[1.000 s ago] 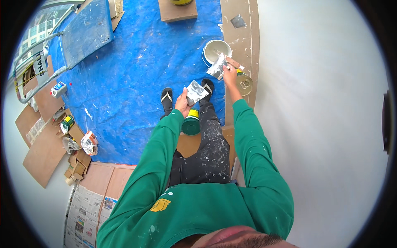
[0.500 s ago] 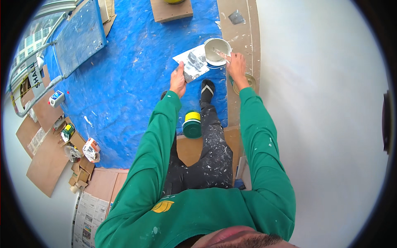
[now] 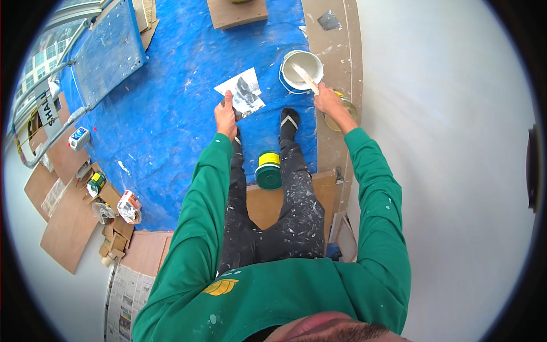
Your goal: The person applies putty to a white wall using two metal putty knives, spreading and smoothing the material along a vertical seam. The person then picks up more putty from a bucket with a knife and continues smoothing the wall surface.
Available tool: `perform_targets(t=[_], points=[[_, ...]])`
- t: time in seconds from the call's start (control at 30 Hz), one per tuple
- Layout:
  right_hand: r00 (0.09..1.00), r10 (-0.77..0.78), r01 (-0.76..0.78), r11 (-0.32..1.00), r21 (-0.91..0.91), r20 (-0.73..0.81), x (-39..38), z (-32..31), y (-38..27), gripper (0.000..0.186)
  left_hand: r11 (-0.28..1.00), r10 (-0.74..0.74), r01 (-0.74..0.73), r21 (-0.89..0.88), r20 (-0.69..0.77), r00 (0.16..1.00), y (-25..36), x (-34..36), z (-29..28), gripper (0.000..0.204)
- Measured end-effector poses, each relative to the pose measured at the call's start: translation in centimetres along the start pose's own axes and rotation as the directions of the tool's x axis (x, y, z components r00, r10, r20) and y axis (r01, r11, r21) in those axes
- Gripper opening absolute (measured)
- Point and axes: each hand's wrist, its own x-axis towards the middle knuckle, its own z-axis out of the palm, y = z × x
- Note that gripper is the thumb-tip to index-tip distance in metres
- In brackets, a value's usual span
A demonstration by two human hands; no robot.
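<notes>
My left hand is closed on a thin flat metal plate smeared with white, its thumb on top. The plate is held above the blue sheet, to the left of a white bucket. My right hand grips a pale flat stick by its near end. The stick's far end reaches over the bucket's opening, and I cannot tell whether it touches the pale material inside. Beside my right wrist, a round can is partly hidden by the hand.
A blue plastic sheet covers the floor, with a white wall on the right. Between my legs stands a green tub. A blue-topped platform, a white bottle and cardboard boxes are at left.
My left hand has drawn the plate left, away from the bucket's rim. The right hand has shifted slightly down and right, and more of the stick shows now.
</notes>
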Motion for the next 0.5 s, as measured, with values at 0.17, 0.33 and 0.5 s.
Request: perform_targets(t=[0.17, 0.33, 0.5], points=[[0.998, 0.019, -0.014, 0.997, 0.078, -0.055, 0.9, -0.8, 0.4, 0.030, 0.997, 0.027, -0.028, 0.070, 0.015, 1.000, 0.1, -0.1, 1.0, 0.049], [0.899, 0.216, -0.379, 0.822, 0.426, 0.382, 2.3, -0.9, -0.8, 0.032, 0.988, 0.047, -0.046, 0.147, -0.003, 0.999, -1.0, 0.3, 0.4, 0.051], [0.982, -0.043, 0.058, 0.995, 0.076, -0.185, 2.1, 0.7, 4.6, 0.030, 0.979, -0.001, 0.001, 0.206, 0.001, 1.000, 0.6, -0.1, 0.1, 0.052]])
